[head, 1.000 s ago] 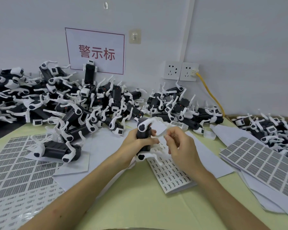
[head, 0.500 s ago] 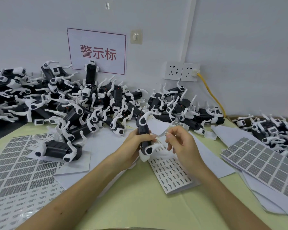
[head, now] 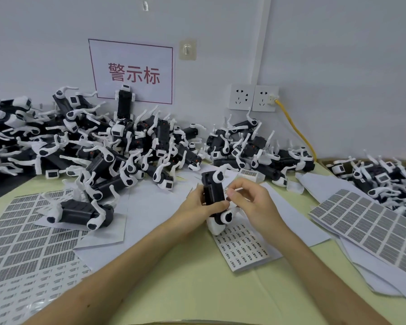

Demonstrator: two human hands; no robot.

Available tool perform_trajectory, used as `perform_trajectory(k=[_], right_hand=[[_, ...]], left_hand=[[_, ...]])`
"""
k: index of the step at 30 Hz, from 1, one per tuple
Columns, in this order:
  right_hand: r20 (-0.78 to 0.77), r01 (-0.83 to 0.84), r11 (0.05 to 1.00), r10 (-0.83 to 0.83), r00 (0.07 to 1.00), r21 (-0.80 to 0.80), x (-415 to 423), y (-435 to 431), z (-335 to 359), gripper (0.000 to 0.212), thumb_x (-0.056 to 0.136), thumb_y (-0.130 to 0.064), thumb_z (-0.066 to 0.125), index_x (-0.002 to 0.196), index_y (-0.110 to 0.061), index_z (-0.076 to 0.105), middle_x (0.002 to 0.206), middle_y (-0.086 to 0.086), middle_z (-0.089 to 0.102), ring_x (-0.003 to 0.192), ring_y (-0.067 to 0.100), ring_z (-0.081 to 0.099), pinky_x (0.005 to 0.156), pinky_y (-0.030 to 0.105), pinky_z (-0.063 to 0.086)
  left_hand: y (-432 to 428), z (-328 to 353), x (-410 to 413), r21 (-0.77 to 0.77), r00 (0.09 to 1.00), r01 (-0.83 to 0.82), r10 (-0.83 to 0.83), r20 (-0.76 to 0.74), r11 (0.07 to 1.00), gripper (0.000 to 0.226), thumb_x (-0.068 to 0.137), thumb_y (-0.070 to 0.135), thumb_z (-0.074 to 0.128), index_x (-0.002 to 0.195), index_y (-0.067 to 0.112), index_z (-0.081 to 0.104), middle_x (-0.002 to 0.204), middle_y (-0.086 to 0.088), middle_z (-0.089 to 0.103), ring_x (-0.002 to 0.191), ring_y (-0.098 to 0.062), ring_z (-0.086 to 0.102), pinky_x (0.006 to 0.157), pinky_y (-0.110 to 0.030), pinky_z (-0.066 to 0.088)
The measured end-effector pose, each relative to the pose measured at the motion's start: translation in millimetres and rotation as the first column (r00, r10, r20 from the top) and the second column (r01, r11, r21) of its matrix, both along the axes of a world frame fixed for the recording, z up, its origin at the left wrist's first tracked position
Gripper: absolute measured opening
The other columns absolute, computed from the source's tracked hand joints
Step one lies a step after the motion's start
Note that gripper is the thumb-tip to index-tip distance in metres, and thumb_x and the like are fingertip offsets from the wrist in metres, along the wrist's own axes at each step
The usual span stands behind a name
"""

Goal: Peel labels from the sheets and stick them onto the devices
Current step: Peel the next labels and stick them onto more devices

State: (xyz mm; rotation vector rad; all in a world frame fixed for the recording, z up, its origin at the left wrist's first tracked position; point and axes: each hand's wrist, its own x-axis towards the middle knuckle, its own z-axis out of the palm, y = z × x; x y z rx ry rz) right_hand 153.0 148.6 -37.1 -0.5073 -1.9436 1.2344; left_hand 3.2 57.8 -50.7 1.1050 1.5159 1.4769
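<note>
Hands: left hand grips device; right hand pinches label at it (barely visible).
Remaining: pile behind device, sheets beside it.

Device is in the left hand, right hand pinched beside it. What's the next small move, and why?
Probably ease the right hand in and press what looks like a small label onto the black side of the device. The left hand grips the device upright over the label sheet, and the pinched fingertips sit just beside it.
</note>
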Motion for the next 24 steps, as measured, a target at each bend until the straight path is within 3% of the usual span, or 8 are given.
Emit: perform_trajectory(k=[5,11,15,24], right_hand=[[0.011,0.023,1.0,-0.023,1.0,-0.014,-0.9,-4.6,-0.1,0.009,0.099,-0.016,0.065,0.091,-0.012,0.069,0.079,-0.009,0.069,0.078,0.009,0.064,0.077,0.032,0.051],[0.011,0.066,0.998,-0.066,0.998,-0.008,-1.6,-6.2,0.4,0.011,0.099,-0.013,0.065,0.089,-0.015,0.068,0.083,-0.003,0.072,0.081,0.016,0.068,0.082,0.044,0.055],[0.027,0.085,0.996,-0.086,0.996,0.011,-1.3,-6.8,0.0,0.011,0.099,-0.015,0.065,0.088,-0.017,0.069,0.081,-0.005,0.072,0.079,0.015,0.068,0.08,0.044,0.056],[0.033,0.098,0.995,-0.098,0.995,-0.002,0.3,-8.3,1.4,0.011,0.099,-0.016,0.065,0.089,-0.017,0.068,0.081,-0.004,0.072,0.079,0.015,0.069,0.081,0.051,0.06]], left_hand=[[0.8,-3.4,1.8,0.08,0.99,-0.026,0.036,-0.133,0.996,0.043,0.085,0.017,0.086,0.121,0.017,0.063,0.113,-0.001,0.074,0.099,-0.005,0.072,0.083,-0.018,0.055],[2.5,-6.3,2.3,0.12,0.982,-0.045,0.067,-0.178,0.992,0.046,0.081,0.016,0.089,0.119,0.019,0.064,0.106,0.007,0.077,0.101,-0.005,0.073,0.084,-0.019,0.055],[2.4,-7.1,2.5,0.121,0.979,-0.05,0.073,-0.191,0.991,0.047,0.08,0.02,0.091,0.118,0.021,0.063,0.104,0.01,0.076,0.099,-0.003,0.072,0.082,-0.017,0.054],[-0.8,-5.0,5.2,0.114,0.971,-0.047,0.072,-0.228,0.992,0.05,0.081,0.023,0.09,0.123,0.021,0.061,0.112,0.007,0.074,0.104,-0.004,0.071,0.09,-0.022,0.056]])
